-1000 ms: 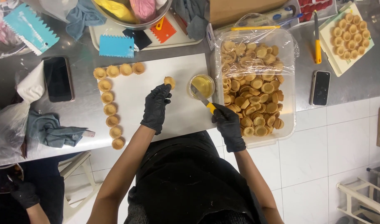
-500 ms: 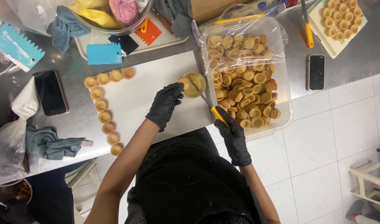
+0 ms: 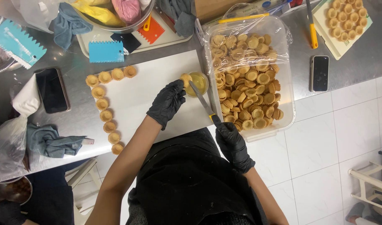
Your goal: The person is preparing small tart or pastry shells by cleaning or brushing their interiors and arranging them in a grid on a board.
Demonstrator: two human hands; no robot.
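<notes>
My left hand, in a black glove, holds a small tart shell up next to a little glass bowl of yellow liquid. My right hand, also gloved, grips a brush with a yellow and black handle; its tip rests in the bowl. Both hands hover over a white board. Several tart shells lie in an L-shaped row along the board's left and top edges.
A clear plastic tub of tart shells stands right of the board. Two phones, a blue scraper, an orange scraper, a tray with a metal bowl, cloths and another plate of shells crowd the steel counter.
My left hand has brought the tart shell closer to the glass bowl. The brush has swung from beside the tub into the bowl.
</notes>
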